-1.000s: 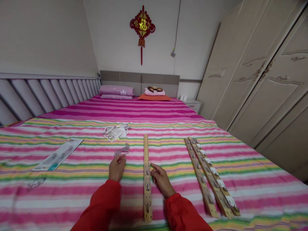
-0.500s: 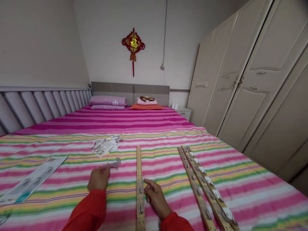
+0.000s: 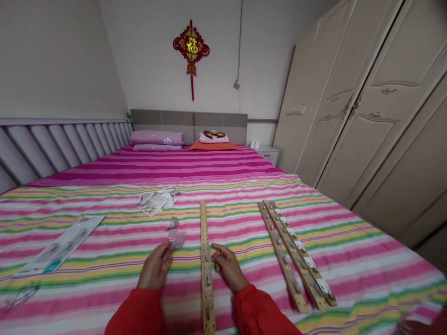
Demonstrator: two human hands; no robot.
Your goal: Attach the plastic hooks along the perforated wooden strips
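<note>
My left hand [image 3: 155, 266] pinches a small clear plastic bag [image 3: 176, 238] by its edge. Just beyond the bag, a small shiny piece [image 3: 173, 223] shows on the striped cloth. A narrow wooden strip [image 3: 204, 228] with rows of holes lies lengthwise between my hands, metal clips fixed on its nearer part. Close to its right edge is my right hand [image 3: 228, 269], index finger extended and the other fingers curled; whether anything small sits in them cannot be made out.
More wooden strips [image 3: 279, 244] with clips and white discs lie at the right. A pile of plastic packets [image 3: 157, 201] is beyond my left hand. A long package [image 3: 66, 244] and thin wire loops [image 3: 23, 295] lie at the left.
My left hand has moved right, nearer the wooden strip, with the clear bag. A shiny piece now shows apart from the bag. The view has shifted slightly.
</note>
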